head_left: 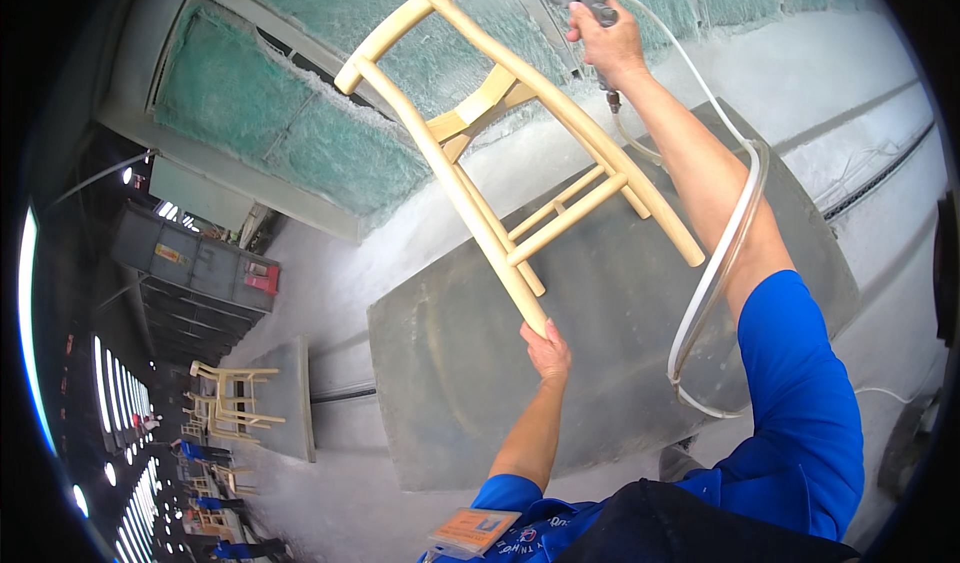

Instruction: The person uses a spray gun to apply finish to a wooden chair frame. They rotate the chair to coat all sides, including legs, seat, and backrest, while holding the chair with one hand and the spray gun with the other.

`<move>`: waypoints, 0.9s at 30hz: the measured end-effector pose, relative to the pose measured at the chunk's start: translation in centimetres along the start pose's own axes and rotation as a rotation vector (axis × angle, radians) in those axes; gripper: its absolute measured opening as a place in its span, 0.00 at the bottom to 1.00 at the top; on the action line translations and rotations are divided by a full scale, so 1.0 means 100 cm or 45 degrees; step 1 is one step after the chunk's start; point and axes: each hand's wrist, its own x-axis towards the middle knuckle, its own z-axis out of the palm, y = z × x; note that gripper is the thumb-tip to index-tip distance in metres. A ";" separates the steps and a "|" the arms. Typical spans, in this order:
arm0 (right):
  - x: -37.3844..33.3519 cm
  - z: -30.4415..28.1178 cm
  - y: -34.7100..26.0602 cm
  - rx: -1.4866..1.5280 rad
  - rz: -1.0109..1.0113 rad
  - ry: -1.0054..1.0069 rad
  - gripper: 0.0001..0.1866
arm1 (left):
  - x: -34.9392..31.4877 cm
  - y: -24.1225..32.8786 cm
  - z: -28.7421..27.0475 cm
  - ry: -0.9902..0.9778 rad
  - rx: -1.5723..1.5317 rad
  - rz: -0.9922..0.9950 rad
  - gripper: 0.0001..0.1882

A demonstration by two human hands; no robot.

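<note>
A pale wooden chair frame (482, 103) tilts over a grey board, its curved top rail toward the far side. My left hand (546, 351) grips the foot end of the chair's near left leg, fingers closed round it. Raised at the upper right, my right hand (612, 41) is wrapped round a grey spray gun (590, 1). The gun's head points left, above and beyond the chair's back. A white hose (728, 225) runs from the gun and loops down past my right forearm, beside a clear tube. Whether spray is coming out cannot be seen.
Under the chair lies a large grey board (460, 363). Green filter panels (300, 123) line the far wall. Leftward stand another board (295, 403), more wooden chairs (235, 395) and several people in blue. A floor rail (880, 178) runs at right.
</note>
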 end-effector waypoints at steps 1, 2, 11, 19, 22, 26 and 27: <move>-0.001 -0.003 -0.003 -0.006 0.019 0.033 0.29 | 0.000 0.001 0.001 -0.004 -0.019 0.002 0.26; -0.004 -0.005 -0.007 -0.014 0.036 0.059 0.29 | 0.000 0.001 0.002 -0.001 -0.046 0.014 0.26; -0.126 0.064 -0.022 -0.393 -0.586 -0.615 0.28 | 0.013 0.013 0.011 0.019 -0.089 -0.038 0.27; -0.163 0.191 -0.016 -0.806 -0.644 -1.018 0.29 | 0.027 0.022 0.016 -0.007 -0.039 -0.025 0.29; -0.143 0.226 -0.028 -0.945 -0.635 -1.010 0.27 | 0.026 0.026 0.017 -0.019 -0.168 -0.004 0.29; -0.131 0.236 -0.057 -0.872 -0.814 -0.906 0.25 | 0.026 0.029 0.015 -0.069 -0.239 -0.010 0.30; -0.131 0.231 -0.066 -0.825 -0.885 -0.868 0.25 | 0.027 0.031 0.015 -0.050 -0.284 0.007 0.30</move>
